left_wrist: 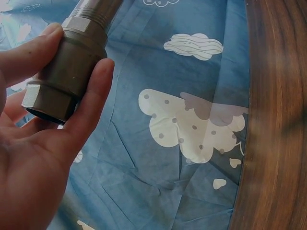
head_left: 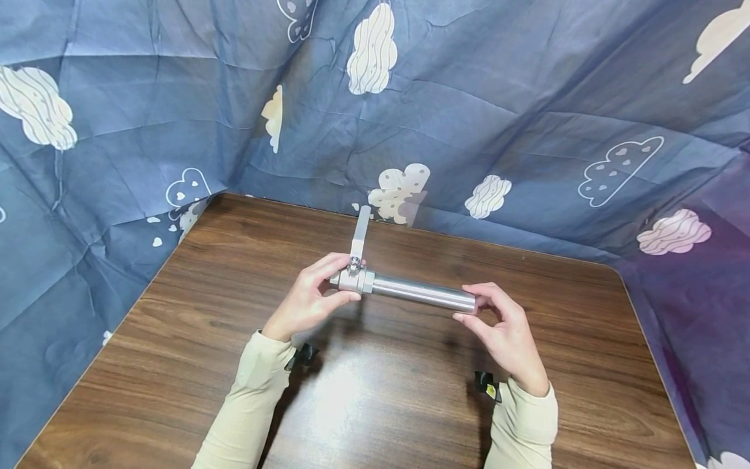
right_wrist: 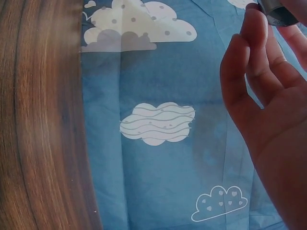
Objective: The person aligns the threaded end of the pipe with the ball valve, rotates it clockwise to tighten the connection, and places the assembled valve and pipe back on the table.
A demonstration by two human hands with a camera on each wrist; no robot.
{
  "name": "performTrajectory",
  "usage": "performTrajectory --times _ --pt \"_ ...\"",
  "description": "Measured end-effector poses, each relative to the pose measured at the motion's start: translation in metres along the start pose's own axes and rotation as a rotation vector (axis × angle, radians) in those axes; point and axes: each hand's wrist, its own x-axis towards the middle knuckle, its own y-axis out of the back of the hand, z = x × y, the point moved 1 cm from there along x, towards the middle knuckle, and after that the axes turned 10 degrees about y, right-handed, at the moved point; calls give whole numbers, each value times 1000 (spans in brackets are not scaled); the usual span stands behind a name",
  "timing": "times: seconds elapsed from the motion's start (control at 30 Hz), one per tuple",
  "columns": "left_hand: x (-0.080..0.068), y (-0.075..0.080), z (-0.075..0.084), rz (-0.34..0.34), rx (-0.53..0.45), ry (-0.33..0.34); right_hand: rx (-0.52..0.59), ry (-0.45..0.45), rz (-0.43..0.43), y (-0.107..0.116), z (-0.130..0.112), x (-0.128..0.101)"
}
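A steel ball valve [head_left: 353, 280] with a flat lever handle [head_left: 360, 232] pointing away from me is joined to a shiny metal pipe [head_left: 423, 294]. The assembly is held level above the wooden table [head_left: 375, 391]. My left hand [head_left: 310, 296] grips the valve body [left_wrist: 64, 72] between thumb and fingers. My right hand [head_left: 504, 326] pinches the far right end of the pipe [right_wrist: 278, 12] with thumb and fingertips. Both sleeves are cream coloured.
A blue cloth [head_left: 480, 117] printed with white clouds hangs behind and at both sides of the table, draping over its back edge. Small black straps [head_left: 485, 383] sit at both wrists.
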Motion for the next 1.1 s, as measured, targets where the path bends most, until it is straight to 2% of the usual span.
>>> performTrajectory --times 0.23,0.5,0.83,1.1 --pt "0 0 0 -4 2 0 -30 40 -11 1 -8 2" --pt "0 0 0 -8 -13 9 -35 37 -16 1 -6 1" --pt "0 0 1 -7 -20 11 -50 3 -31 2 21 -9" --pt "-1 -1 0 -6 -24 9 -43 -23 -47 2 20 -10"
